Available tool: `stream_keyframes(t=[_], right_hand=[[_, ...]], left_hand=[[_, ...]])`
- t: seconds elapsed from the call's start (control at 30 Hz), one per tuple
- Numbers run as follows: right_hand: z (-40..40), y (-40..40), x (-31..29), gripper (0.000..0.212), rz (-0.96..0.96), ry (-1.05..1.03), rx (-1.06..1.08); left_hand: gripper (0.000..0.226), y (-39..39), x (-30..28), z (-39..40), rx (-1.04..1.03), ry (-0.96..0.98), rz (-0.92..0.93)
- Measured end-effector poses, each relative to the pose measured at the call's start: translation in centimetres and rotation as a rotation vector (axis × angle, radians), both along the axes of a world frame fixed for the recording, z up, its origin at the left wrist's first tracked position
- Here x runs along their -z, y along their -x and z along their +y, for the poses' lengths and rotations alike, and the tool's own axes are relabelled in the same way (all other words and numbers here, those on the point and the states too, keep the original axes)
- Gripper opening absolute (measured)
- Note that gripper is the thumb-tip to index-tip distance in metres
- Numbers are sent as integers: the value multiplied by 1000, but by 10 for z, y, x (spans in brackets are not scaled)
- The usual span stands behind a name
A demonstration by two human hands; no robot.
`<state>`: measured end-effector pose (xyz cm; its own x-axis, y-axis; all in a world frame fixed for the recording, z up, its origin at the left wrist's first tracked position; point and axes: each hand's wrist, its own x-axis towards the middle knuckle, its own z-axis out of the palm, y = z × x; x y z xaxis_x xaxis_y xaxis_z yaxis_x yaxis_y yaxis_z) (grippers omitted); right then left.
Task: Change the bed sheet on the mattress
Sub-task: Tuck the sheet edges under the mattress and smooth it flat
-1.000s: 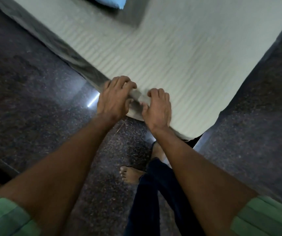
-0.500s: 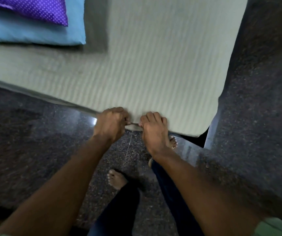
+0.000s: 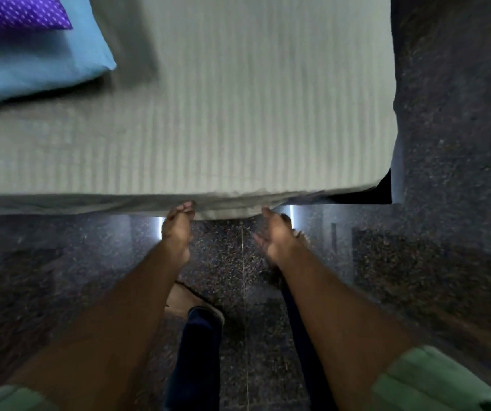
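Note:
A pale grey-green ribbed bed sheet [image 3: 238, 114] covers the mattress, and its hem [image 3: 226, 210] hangs over the near edge. My left hand [image 3: 177, 229] reaches up from below, its straight fingertips touching the hanging hem. My right hand [image 3: 276, 232] is a little to the right, palm turned inward, its fingertips against the hem's underside. Neither hand holds a fold of the cloth.
A blue pillow [image 3: 30, 63] with a purple dotted pillow [image 3: 16, 10] on top lies at the sheet's far left. A dark bed base corner [image 3: 380, 194] shows at the right. Speckled dark granite floor [image 3: 445, 143] surrounds the bed; my feet and dark trousers are below.
Both hands have let go of the sheet edge they were gripping side by side and moved apart, now under the hem with straighter fingers. The view has swung square to the bed's edge.

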<state>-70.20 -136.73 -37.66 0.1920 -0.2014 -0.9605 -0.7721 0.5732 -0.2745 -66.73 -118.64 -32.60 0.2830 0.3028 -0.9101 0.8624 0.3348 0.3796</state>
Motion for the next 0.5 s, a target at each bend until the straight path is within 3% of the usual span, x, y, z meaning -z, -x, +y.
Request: stream_keyframes(t=[0.1, 0.17, 0.33, 0.5], right_hand=[[10, -25, 24, 26, -56, 18, 196], [15, -35, 30, 25, -53, 60, 255], [30, -46, 36, 41, -11, 19, 172], [36, -51, 34, 12, -20, -44, 149]], left_hand=[[13, -5, 11, 17, -33, 80, 67], [18, -4, 21, 24, -41, 154, 89], [14, -2, 37, 20, -131, 300, 102], [19, -7, 77, 33, -257, 339, 42]])
